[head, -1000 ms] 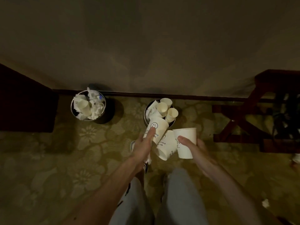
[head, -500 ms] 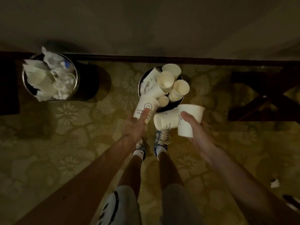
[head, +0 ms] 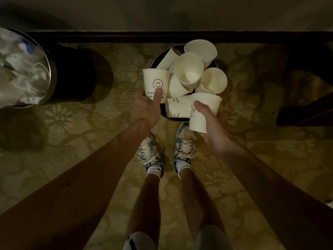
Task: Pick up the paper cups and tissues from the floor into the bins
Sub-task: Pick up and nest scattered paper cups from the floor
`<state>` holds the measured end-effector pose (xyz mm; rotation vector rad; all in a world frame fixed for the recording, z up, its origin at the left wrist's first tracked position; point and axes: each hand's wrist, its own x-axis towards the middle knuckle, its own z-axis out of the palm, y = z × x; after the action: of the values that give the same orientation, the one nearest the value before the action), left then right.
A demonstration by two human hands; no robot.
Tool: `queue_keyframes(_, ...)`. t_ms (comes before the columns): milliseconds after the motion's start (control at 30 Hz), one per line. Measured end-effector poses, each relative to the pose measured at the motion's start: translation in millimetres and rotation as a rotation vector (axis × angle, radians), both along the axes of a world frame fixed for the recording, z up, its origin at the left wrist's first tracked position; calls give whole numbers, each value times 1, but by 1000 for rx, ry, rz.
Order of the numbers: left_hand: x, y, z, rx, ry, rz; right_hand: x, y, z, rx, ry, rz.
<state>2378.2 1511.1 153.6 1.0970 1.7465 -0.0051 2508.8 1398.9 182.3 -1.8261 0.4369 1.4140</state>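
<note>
A dark round bin (head: 163, 116) stands by the wall, heaped with several white paper cups (head: 188, 72). My left hand (head: 146, 109) holds a smiley-face cup (head: 155, 82) upright at the bin's left rim, thumb on its front. My right hand (head: 210, 120) grips a plain white cup (head: 204, 109) at the bin's front right rim. Another printed cup (head: 178, 107) lies on its side between the two, pressed against the right-hand cup. A second, metal-rimmed bin (head: 48, 69) at the far left holds crumpled tissues (head: 23, 76).
A dark skirting board (head: 162, 37) runs along the wall behind the bins. Dark wooden furniture (head: 306, 109) stands at the right. My feet in blue and white sneakers (head: 184, 145) are on the patterned carpet just in front of the cup bin.
The view has closed in on the cup bin as I lean down. Both hands have carried their cups up to the bin's rim.
</note>
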Motion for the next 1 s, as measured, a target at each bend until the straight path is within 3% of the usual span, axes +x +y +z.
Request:
queue_keyframes(133,-2,0,-10,5,77,-113,9,-6,-5,45,48,22)
queue_keyframes(333,9,3,3,11,100,-74,20,-12,-1,44,-47,119)
queue_keyframes(467,13,13,31,-22,-45,137,23,-15,8,65,-84,137)
queue_keyframes(567,20,29,45,-18,-142,155,26,-17,19,102,-130,152)
queue_keyframes(767,52,68,46,110,-203,-74,34,-13,27,137,-290,196)
queue_keyframes(900,58,78,37,73,-240,-116,33,-9,24,171,-369,219)
queue_keyframes(1000,55,79,36,75,-120,-402,35,-7,20,183,-412,212)
